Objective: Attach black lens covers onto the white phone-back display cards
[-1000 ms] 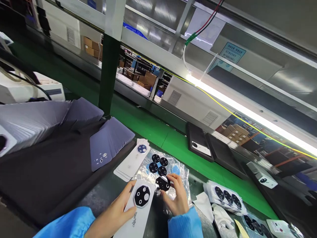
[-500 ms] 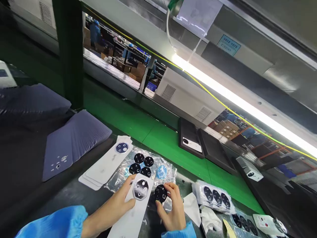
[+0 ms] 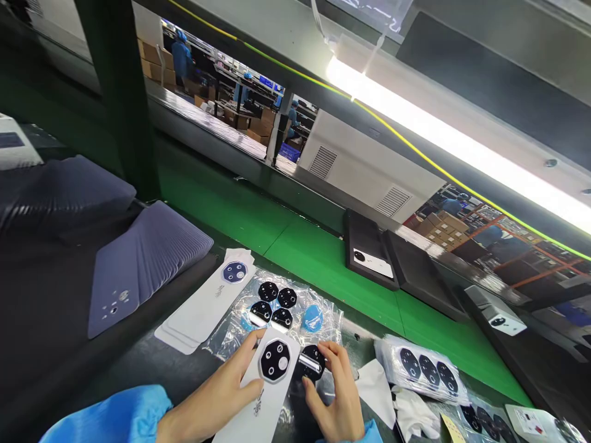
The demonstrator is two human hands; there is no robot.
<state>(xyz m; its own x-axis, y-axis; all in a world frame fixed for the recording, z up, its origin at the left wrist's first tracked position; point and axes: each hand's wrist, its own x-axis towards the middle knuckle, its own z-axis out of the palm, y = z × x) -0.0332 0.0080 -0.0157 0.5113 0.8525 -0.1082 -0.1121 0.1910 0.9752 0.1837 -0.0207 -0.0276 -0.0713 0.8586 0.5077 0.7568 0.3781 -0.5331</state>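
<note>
Black disc (image 3: 313, 362) sits between the right fingers (image 3: 335, 357).

Above the surface (image 3: 138, 369), a panel (image 3: 272, 400) is held in the left hand (image 3: 226, 389), a disc (image 3: 313, 368) in the right hand (image 3: 340, 394). Beyond them, four discs (image 3: 268, 290) are spread on a plastic bag (image 3: 300, 294). Stacked panels (image 3: 198, 317) are placed left, fanned sheets (image 3: 154, 252) farther left; right, a wrapped pack (image 3: 421, 353); far right, trays (image 3: 425, 280).
</note>
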